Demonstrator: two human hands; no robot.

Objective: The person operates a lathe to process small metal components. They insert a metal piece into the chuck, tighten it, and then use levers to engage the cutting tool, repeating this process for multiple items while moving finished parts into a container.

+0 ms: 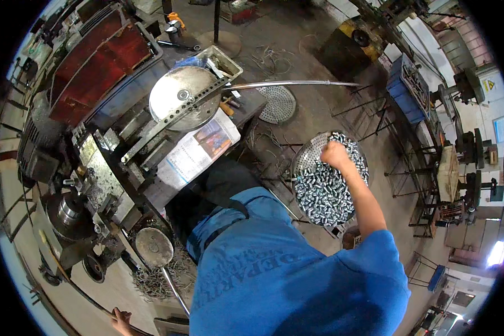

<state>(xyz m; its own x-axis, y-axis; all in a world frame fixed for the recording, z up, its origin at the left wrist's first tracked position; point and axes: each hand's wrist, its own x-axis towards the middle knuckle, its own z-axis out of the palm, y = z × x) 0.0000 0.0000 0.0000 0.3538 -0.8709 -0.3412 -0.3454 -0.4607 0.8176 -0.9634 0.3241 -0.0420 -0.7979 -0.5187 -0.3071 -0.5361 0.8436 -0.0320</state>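
At the lower left, my left hand (121,319) is wrapped round a long thin lever rod (89,299), which runs up beside the machine. Out to the right, my right hand (334,154) is over the far part of a round perforated metal pan (307,157). Its fingers are curled closed, and anything inside them is hidden. A heap of short, shiny metal cylinders (327,196) fills most of this pan. Nearer the left hand is the machine's round steel chuck (69,209), with a greasy metal bed (102,162) beyond it.
A large metal disc (176,92) lies under a bar with holes (179,113), beside a printed paper sheet (199,150). Metal shavings (165,279) are piled below a small round plate (154,247). A blue crate (407,95) stands at the right.
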